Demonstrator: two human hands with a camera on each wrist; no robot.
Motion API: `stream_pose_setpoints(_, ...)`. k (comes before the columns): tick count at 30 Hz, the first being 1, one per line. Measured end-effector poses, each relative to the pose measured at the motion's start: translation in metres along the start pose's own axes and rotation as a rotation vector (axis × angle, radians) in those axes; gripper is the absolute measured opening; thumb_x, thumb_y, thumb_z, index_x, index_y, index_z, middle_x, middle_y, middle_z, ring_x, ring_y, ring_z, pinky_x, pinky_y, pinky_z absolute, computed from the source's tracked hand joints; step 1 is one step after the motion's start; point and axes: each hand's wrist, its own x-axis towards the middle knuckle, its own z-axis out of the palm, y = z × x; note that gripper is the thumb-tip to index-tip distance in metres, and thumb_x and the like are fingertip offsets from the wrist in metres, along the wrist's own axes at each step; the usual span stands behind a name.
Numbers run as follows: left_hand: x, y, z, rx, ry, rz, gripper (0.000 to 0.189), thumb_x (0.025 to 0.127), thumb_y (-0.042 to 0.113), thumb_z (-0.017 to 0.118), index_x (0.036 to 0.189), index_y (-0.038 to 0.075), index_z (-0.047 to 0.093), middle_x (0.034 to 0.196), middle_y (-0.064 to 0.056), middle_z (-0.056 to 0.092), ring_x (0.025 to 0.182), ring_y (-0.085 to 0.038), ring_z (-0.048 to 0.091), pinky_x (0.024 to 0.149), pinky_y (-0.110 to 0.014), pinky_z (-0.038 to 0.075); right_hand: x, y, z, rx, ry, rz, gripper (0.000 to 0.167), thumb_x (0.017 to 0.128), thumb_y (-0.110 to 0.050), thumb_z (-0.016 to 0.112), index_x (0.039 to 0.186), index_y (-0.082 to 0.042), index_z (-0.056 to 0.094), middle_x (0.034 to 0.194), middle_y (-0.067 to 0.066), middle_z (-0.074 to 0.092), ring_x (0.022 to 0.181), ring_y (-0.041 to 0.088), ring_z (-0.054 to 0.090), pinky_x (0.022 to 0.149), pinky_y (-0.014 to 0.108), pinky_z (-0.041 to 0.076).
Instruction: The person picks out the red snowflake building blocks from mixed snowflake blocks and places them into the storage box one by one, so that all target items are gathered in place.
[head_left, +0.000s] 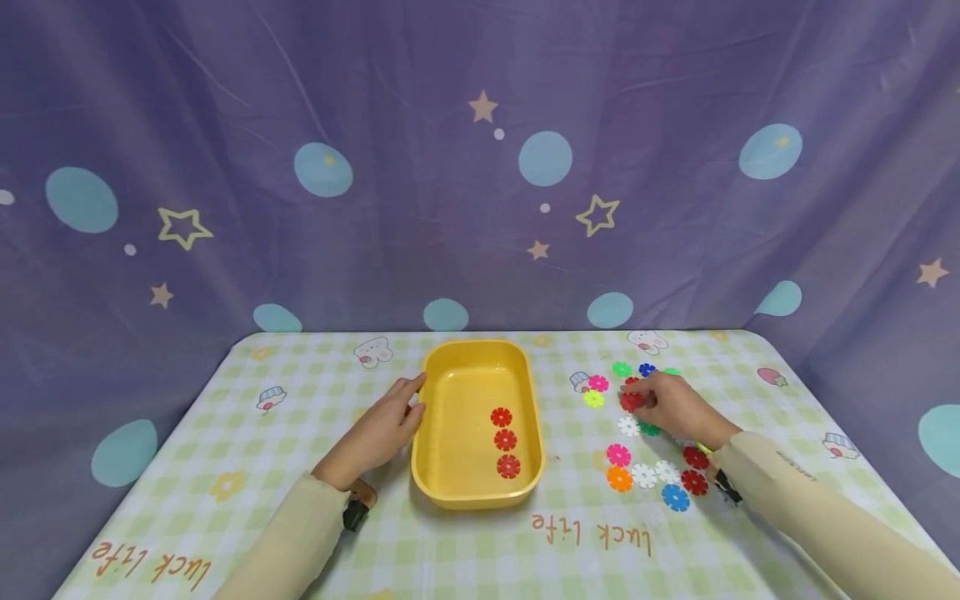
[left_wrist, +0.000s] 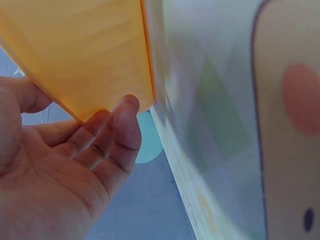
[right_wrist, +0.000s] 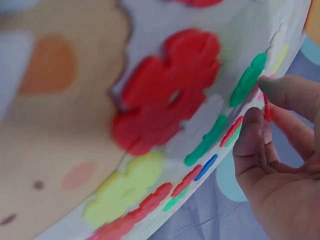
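Note:
My left hand (head_left: 380, 432) holds the left rim of a yellow plastic tray (head_left: 442, 500). In the left wrist view, several fingertips (left_wrist: 127, 117) lie against the tray's outer wall. Three red snowflake discs, the middle one (head_left: 506, 440) among them, lie in a column on the right side of the tray floor. Over the scattered discs to the right of the tray, my right hand (head_left: 678, 407) pinches a red snowflake disc (right_wrist: 266, 107) between thumb and fingers. Another red disc (head_left: 633, 385) lies just beside those fingertips.
Loose discs spread around the right hand: pink (head_left: 618, 455), orange (head_left: 620, 479), white (head_left: 643, 476), light blue (head_left: 676, 497), dark red (head_left: 694, 482) and yellow-green (head_left: 594, 398). Some are partly hidden under the hand and wrist. A checked tablecloth (head_left: 300, 450) covers the table; a purple curtain (head_left: 390, 250) hangs behind.

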Motion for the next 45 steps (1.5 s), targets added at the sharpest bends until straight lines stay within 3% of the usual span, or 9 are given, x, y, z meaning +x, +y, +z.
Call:
stream_pose_setpoints(7,0.0,0.001,0.0,-0.001,0.005,0.001,0.052,0.101,0.019,0.045,0.147,0.002,0.03,0.132,-0.008,0.045,0.082,-0.01,0.052,0.073,-0.03,0.047,0.004,-0.005,0.002,-0.019,0.007,-0.032,0.037,0.077,-0.006,0.077,0.112,0.0,0.069,0.08,-0.001,0.055,0.069,0.016,0.047,0.063,0.031,0.045)
stream_pose_setpoints(12,-0.001,0.001,0.0,-0.001,0.004,0.015,0.052,0.101,0.019,0.045,0.146,0.0,0.03,0.132,-0.008,0.046,0.084,-0.01,0.052,0.075,-0.031,0.047,0.008,-0.018,-0.001,-0.013,0.097,-0.217,0.034,0.075,-0.007,0.079,0.108,-0.006,0.071,0.085,-0.004,0.055,0.07,0.012,0.049,0.065,0.029,0.046)
stream_pose_setpoints(17,-0.001,0.0,-0.002,0.002,0.015,0.025,0.052,0.1,0.018,0.046,0.146,0.0,0.03,0.132,-0.01,0.046,0.084,-0.01,0.053,0.073,-0.03,0.047,0.018,-0.058,-0.011,0.025,0.146,-0.443,0.037,0.074,-0.01,0.08,0.109,-0.017,0.071,0.094,-0.009,0.059,0.076,0.008,0.053,0.064,0.025,0.048)
stream_pose_setpoints(22,-0.002,-0.002,-0.002,-0.003,0.021,0.016,0.052,0.1,0.018,0.046,0.146,-0.001,0.031,0.132,-0.01,0.046,0.083,-0.01,0.053,0.074,-0.031,0.047,0.037,-0.105,-0.009,0.014,0.065,-0.607,0.035,0.076,-0.018,0.079,0.109,-0.018,0.071,0.102,-0.009,0.06,0.09,0.011,0.056,0.077,0.028,0.049)
stream_pose_setpoints(25,-0.002,-0.002,-0.001,-0.005,0.016,0.013,0.052,0.1,0.018,0.046,0.146,-0.001,0.031,0.133,-0.011,0.046,0.083,-0.011,0.052,0.075,-0.031,0.047,0.05,-0.126,0.0,-0.039,-0.005,-0.659,0.034,0.075,-0.016,0.081,0.108,-0.017,0.071,0.104,-0.008,0.06,0.094,0.012,0.054,0.084,0.03,0.047)
stream_pose_setpoints(30,-0.001,-0.001,-0.001,-0.014,0.006,0.004,0.052,0.1,0.018,0.045,0.147,0.0,0.03,0.135,-0.009,0.044,0.082,-0.01,0.051,0.074,-0.03,0.047,0.074,-0.144,0.017,-0.149,-0.082,-0.629,0.035,0.074,-0.013,0.082,0.107,-0.013,0.072,0.102,-0.004,0.062,0.094,0.014,0.053,0.088,0.032,0.045)
stream_pose_setpoints(38,0.0,0.0,0.001,-0.005,0.012,0.017,0.051,0.1,0.017,0.046,0.146,0.0,0.031,0.134,-0.009,0.046,0.081,-0.009,0.051,0.075,-0.03,0.047,0.104,-0.157,0.04,-0.199,-0.176,-0.503,0.03,0.074,-0.01,0.081,0.104,-0.009,0.074,0.094,0.001,0.063,0.085,0.019,0.057,0.082,0.033,0.047)
stream_pose_setpoints(45,-0.001,-0.002,0.0,-0.007,0.016,0.011,0.051,0.1,0.018,0.045,0.146,0.001,0.031,0.133,-0.008,0.046,0.081,-0.009,0.051,0.074,-0.03,0.047,0.114,-0.17,0.057,-0.333,-0.181,-0.348,0.022,0.071,-0.006,0.082,0.089,-0.015,0.075,0.088,-0.003,0.064,0.081,0.018,0.054,0.078,0.035,0.047)
